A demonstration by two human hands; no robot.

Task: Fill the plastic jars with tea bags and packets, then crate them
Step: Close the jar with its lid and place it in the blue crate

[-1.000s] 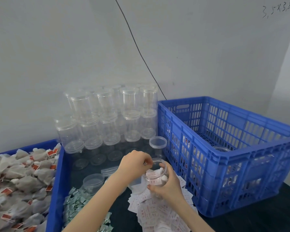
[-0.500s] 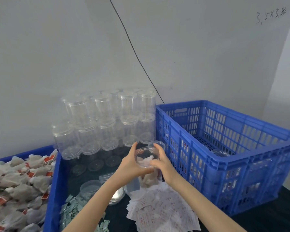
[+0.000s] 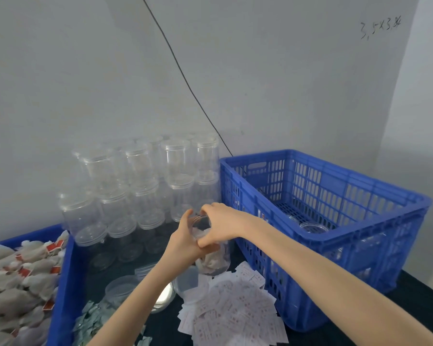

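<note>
Jar stack (image 3: 145, 186) left, crate (image 3: 335, 221) right

- Held jar (image 3: 211, 255): clear plastic, smooth, glossy.
- Stacked jars (image 3: 145, 186): same clear glossy plastic w/ lids.
- Crate (image 3: 335, 221): blue plastic, perforated, slight sheen.
- Tea bags (image 3: 18, 278): matt fibrous mesh, red paper tags.
- Packets (image 3: 233, 313): white printed paper, matt.
- Tabletop (image 3: 423, 308): dark, matt.

One view only: a head-worn wide-angle camera, looking forward and down across a dark table (image 3: 415, 305) toward a grey wall (image 3: 85, 71). The wall fills the upper half of the picture. The hands sit close, at centre, forearms entering from 5 and 7 o'clock. A blue crate (image 3: 335, 196) stands near at 3 o'clock; stacked jars (image 3: 145, 181) lie farther, at 10 o'clock. Straight lines bow toward the edges. No second view shares the scene.
</note>
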